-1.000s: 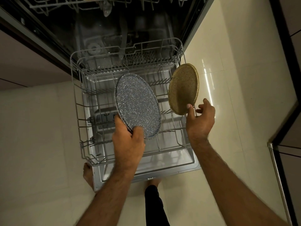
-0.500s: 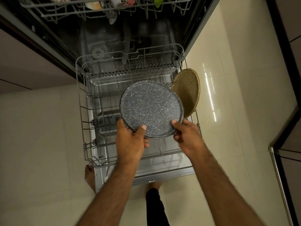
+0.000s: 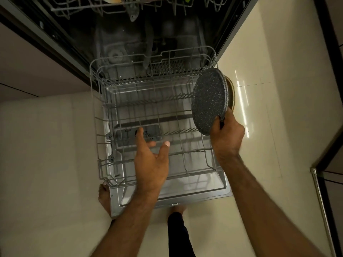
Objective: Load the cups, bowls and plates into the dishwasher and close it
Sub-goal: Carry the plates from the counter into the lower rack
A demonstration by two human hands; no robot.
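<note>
Pale tiles flank the lower rack; your right hand grips the grey plate upright at its right side, left hand spread empty. Next, seat it between tines.

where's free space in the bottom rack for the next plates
Most of the rack is bare: everything from its left wall across to the grey plate, tine rows included. Only the right side is crowded, where the right hand holds the grey plate beside the brown plate. The open left hand hovers over the front middle.
</note>
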